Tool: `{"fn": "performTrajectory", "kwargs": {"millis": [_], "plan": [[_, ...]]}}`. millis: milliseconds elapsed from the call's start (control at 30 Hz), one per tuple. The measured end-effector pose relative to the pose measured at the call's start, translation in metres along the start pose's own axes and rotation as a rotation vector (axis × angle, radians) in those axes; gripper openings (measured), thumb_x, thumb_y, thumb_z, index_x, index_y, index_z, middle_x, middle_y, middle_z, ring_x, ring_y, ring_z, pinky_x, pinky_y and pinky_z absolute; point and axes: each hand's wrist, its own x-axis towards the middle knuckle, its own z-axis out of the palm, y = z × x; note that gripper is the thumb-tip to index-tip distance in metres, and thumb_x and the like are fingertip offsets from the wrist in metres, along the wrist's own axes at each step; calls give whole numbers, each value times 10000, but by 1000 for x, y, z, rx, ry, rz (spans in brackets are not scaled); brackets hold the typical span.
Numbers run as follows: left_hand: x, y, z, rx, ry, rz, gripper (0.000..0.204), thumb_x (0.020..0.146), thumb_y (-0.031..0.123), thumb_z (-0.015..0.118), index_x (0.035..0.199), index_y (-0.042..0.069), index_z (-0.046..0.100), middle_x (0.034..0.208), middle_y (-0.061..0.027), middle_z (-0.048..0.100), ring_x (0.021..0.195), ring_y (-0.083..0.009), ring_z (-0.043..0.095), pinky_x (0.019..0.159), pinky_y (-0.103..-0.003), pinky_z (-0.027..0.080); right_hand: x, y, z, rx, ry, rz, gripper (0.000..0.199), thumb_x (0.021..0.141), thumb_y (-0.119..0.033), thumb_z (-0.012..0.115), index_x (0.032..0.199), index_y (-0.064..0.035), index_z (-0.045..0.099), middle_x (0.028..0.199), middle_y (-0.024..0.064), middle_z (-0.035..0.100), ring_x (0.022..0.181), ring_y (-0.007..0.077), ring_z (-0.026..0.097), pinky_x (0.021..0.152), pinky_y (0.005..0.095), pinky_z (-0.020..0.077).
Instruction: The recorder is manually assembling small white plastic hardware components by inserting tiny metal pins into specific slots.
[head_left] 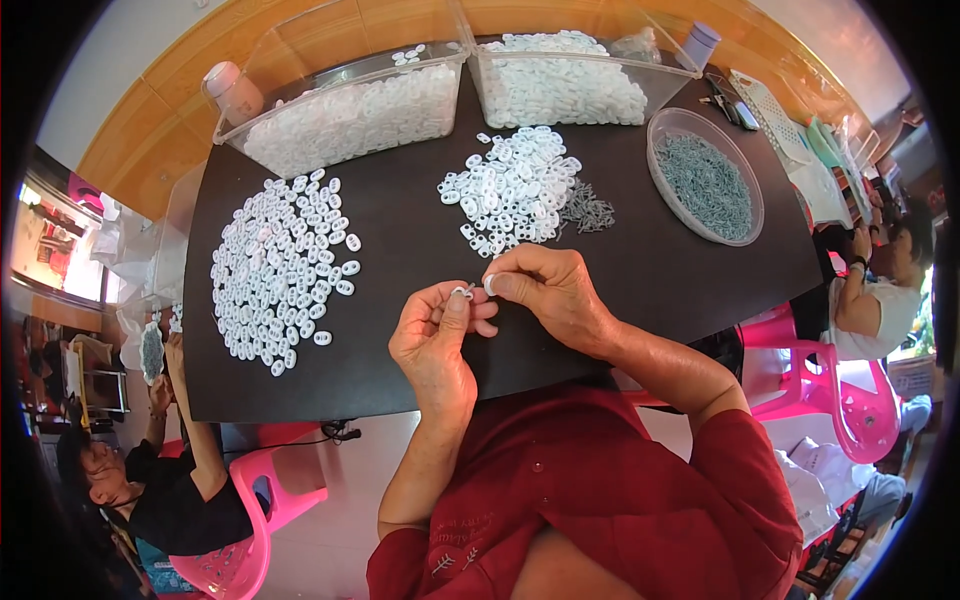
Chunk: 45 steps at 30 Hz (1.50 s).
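Observation:
Over the near middle of the dark table [400, 240], my two hands meet at their fingertips. A small white plastic piece [461, 291] sits pinched between the thumb and fingers of my left hand [436, 350], with a thin grey pin showing at it. My right hand [562, 297] pinches another white oval piece [489, 284] close beside it. Beyond my hands lies a heap of white pieces [515, 190], with a small pile of grey pins [588, 209] at its right. To the left spreads a wide heap of white two-holed ovals [275, 265].
Two clear bins, left [350, 118] and right [565, 90], hold white pieces at the back. A round tub [752, 236] of grey pins stands right. A pink bottle [235, 92] is back left. People sit by pink chairs [262, 490] on both sides.

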Motion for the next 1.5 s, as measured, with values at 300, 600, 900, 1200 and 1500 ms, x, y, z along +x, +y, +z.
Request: {"fn": "performTrajectory", "kwargs": {"millis": [300, 600, 900, 1200, 1500], "plan": [[-3, -2, -1, 21, -7, -25, 141, 880, 30, 576, 980, -68, 596, 770, -126, 633, 578, -152, 592, 488, -246, 478, 5, -8, -7, 135, -73, 105, 149, 861, -43, 582, 983, 6, 654, 785, 7, 612, 713, 49, 529, 615, 196, 434], [-6, -2, -1, 69, -62, -15, 172, 886, 15, 570, 1034, -72, 589, 787, -113, 636, 632, -127, 610, 513, -216, 482, 5, -6, -10, 168, -48, 133, 154, 861, -65, 581, 972, 3, 663, 763, 15, 604, 665, 51, 495, 573, 195, 401], [-6, -3, 0, 98, -49, -49, 148, 883, 4, 564, 1012, -61, 595, 780, -94, 640, 628, -107, 605, 503, -204, 475, 7, -7, -6, 185, -48, 127, 151, 856, -65, 584, 963, 6, 665, 750, 15, 604, 671, 48, 502, 572, 193, 401], [-8, -5, 0, 124, -35, -49, 150, 891, 22, 563, 1019, -49, 596, 793, -70, 633, 643, -90, 593, 523, -190, 461, 5, -3, -2, 45, -21, 52, 133, 855, -30, 596, 961, 24, 656, 782, 18, 617, 751, 66, 559, 671, 216, 466], [-9, -10, 1, 92, -37, -2, 192, 896, 16, 556, 1077, -47, 567, 788, -51, 613, 647, -80, 581, 535, -188, 461, -3, 1, 5, -190, 41, -177, 167, 831, 26, 578, 969, -16, 662, 790, 47, 574, 730, 106, 540, 631, 253, 449]]}}
